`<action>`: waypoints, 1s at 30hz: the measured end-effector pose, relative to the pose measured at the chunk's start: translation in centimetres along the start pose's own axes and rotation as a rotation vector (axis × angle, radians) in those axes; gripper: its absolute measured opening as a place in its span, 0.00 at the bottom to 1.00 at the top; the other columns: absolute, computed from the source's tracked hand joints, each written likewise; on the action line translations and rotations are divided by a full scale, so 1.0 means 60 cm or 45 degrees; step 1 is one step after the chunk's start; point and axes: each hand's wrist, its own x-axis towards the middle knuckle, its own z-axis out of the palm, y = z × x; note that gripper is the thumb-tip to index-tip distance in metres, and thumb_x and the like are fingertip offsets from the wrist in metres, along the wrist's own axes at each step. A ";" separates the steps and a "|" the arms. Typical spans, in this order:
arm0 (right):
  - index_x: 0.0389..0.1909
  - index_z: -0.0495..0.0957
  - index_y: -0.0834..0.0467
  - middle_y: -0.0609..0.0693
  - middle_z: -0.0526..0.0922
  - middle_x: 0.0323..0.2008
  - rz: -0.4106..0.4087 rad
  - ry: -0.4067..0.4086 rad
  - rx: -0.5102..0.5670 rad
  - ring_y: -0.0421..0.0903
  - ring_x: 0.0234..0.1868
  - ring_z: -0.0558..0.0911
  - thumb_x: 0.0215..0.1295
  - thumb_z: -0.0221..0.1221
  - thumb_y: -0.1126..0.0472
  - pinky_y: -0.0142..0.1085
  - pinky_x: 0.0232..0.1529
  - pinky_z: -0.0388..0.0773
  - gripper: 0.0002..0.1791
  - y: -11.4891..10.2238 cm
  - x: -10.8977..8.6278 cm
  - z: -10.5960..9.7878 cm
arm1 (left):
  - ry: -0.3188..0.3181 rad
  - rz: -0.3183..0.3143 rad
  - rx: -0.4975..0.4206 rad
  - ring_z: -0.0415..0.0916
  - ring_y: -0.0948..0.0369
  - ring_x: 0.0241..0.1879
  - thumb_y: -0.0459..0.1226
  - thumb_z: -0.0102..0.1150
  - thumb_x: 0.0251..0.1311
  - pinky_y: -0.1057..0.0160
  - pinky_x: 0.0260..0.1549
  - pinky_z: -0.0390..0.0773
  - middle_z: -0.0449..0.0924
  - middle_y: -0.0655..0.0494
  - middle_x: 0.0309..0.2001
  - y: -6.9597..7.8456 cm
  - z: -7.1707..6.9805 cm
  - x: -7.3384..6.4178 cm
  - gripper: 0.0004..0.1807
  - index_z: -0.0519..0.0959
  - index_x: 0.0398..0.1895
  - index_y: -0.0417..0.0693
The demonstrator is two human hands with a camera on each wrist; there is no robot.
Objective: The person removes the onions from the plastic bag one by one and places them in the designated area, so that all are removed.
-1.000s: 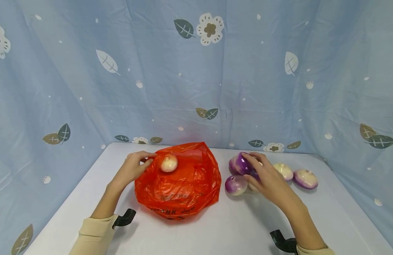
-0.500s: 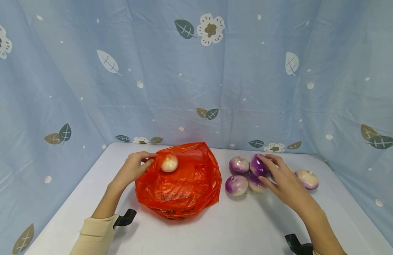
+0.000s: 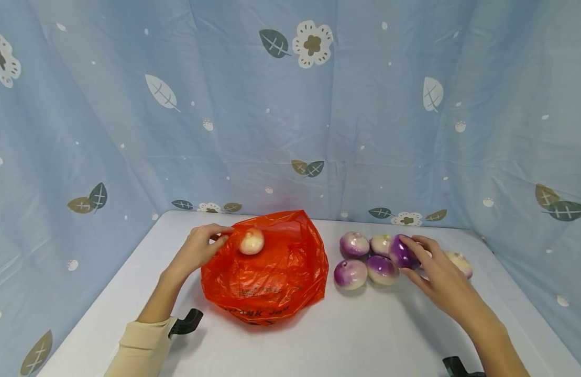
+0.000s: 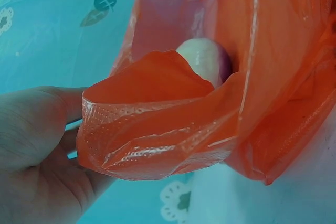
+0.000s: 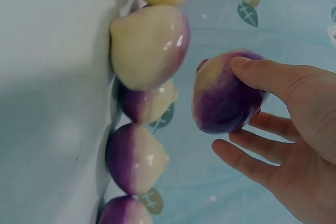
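My left hand [image 3: 206, 243] pinches the left rim of a red plastic bag [image 3: 276, 272], which gapes upward on the table. Inside the bag sits a pale onion [image 3: 251, 242] with a purple side, which shows in the left wrist view. My right hand [image 3: 443, 275] holds a glossy purple onion [image 3: 402, 252] between thumb and fingers. In the right wrist view this held onion [image 5: 226, 95] is raised beside a line of onions. Purple-and-white onions, such as the front left one [image 3: 350, 274] and its neighbour [image 3: 382, 270], lie grouped left of that hand.
At the far right, one more onion [image 3: 460, 263] is partly behind my right hand. A white table [image 3: 309, 345] bears everything, with a blue patterned curtain [image 3: 233, 131] behind and along the sides.
My right hand has carried the purple onion rightward across the group, uncovering onions behind it. The left hand and the bag have stayed in place.
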 end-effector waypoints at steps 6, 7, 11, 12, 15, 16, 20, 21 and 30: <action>0.66 0.69 0.56 0.61 0.72 0.56 -0.004 0.006 -0.045 0.56 0.48 0.80 0.49 0.73 0.64 0.53 0.40 0.83 0.40 0.014 -0.015 0.002 | 0.000 0.001 0.000 0.80 0.50 0.43 0.31 0.58 0.65 0.54 0.39 0.85 0.85 0.46 0.47 0.001 0.001 0.000 0.14 0.84 0.52 0.44; 0.66 0.69 0.56 0.62 0.72 0.56 0.000 0.001 -0.044 0.56 0.49 0.80 0.49 0.73 0.64 0.54 0.40 0.83 0.40 0.016 -0.017 0.002 | -0.002 -0.003 -0.003 0.80 0.50 0.43 0.31 0.58 0.65 0.54 0.39 0.85 0.85 0.46 0.47 0.001 0.001 0.000 0.14 0.84 0.52 0.44; 0.66 0.70 0.56 0.62 0.72 0.55 -0.009 -0.002 -0.040 0.57 0.49 0.79 0.48 0.73 0.65 0.55 0.39 0.83 0.41 0.022 -0.026 0.004 | -0.006 -0.004 -0.005 0.80 0.50 0.43 0.31 0.58 0.65 0.54 0.40 0.85 0.85 0.45 0.48 0.002 0.000 -0.001 0.14 0.83 0.52 0.44; 0.66 0.70 0.56 0.62 0.72 0.55 -0.014 -0.003 -0.040 0.57 0.49 0.79 0.47 0.74 0.65 0.55 0.39 0.83 0.41 0.023 -0.028 0.005 | -0.006 -0.002 -0.003 0.80 0.50 0.43 0.31 0.58 0.65 0.54 0.40 0.85 0.85 0.45 0.48 0.002 0.000 -0.001 0.14 0.83 0.52 0.43; 0.65 0.70 0.57 0.62 0.73 0.54 -0.030 0.000 -0.048 0.57 0.51 0.78 0.46 0.74 0.65 0.55 0.40 0.82 0.41 0.028 -0.035 0.008 | -0.001 0.005 0.003 0.80 0.51 0.42 0.31 0.58 0.65 0.53 0.40 0.85 0.85 0.45 0.48 0.002 0.000 -0.001 0.14 0.84 0.52 0.43; 0.65 0.70 0.57 0.62 0.73 0.53 -0.035 0.000 -0.051 0.57 0.51 0.78 0.46 0.74 0.65 0.56 0.41 0.82 0.41 0.029 -0.037 0.009 | 0.000 0.007 0.003 0.80 0.51 0.42 0.31 0.58 0.65 0.53 0.40 0.85 0.86 0.45 0.48 0.002 -0.001 -0.001 0.14 0.84 0.51 0.43; 0.65 0.70 0.57 0.62 0.74 0.53 -0.035 -0.018 -0.061 0.58 0.51 0.78 0.46 0.74 0.65 0.57 0.41 0.82 0.41 0.036 -0.044 0.013 | 0.000 0.005 0.000 0.80 0.51 0.42 0.31 0.58 0.65 0.54 0.40 0.84 0.86 0.45 0.47 0.002 0.000 0.000 0.14 0.84 0.51 0.43; 0.65 0.70 0.57 0.62 0.74 0.53 -0.035 -0.023 -0.060 0.58 0.51 0.78 0.46 0.74 0.65 0.57 0.41 0.82 0.41 0.038 -0.046 0.014 | -0.003 0.002 -0.003 0.80 0.51 0.42 0.31 0.58 0.65 0.54 0.40 0.85 0.86 0.45 0.48 0.002 0.000 0.000 0.14 0.84 0.52 0.43; 0.63 0.71 0.57 0.58 0.75 0.50 -0.032 -0.035 -0.058 0.55 0.48 0.80 0.45 0.74 0.65 0.54 0.39 0.83 0.40 0.052 -0.060 0.024 | -0.003 -0.015 -0.006 0.80 0.50 0.43 0.32 0.58 0.65 0.53 0.40 0.85 0.85 0.45 0.48 0.002 0.000 -0.001 0.14 0.84 0.52 0.44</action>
